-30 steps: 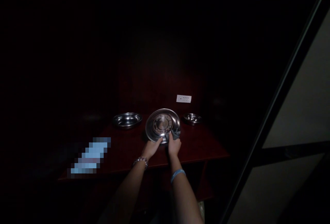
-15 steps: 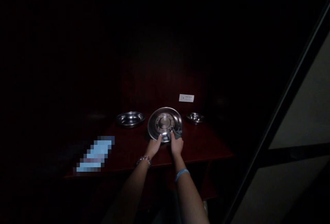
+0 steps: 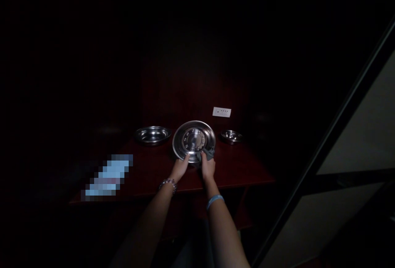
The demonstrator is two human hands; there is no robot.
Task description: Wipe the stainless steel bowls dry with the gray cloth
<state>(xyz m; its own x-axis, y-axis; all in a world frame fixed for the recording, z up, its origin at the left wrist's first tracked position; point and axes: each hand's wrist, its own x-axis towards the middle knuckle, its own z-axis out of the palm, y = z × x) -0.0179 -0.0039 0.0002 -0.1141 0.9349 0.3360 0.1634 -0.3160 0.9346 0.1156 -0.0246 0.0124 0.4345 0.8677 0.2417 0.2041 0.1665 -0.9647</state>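
Observation:
A round shiny metal plate is held up tilted over the dark red table, its face with a ring of small marks towards me. My left hand grips its lower left rim, thumb on the face. At the lower right rim, my right hand is closed on a grey cloth and the plate's edge. An oval metal dish lies to the left of the plate, and a smaller metal bowl lies to the right.
Behind the table, a white socket panel is on the dark red wall. A pixelated blue item lies at the table's left. A dark-framed pale panel slants along the right side. Much of the surroundings is very dark.
The whole view has shifted a little, so things appear slightly higher and further left. The plate is tilted slightly differently, still held by both hands with the cloth at its lower right.

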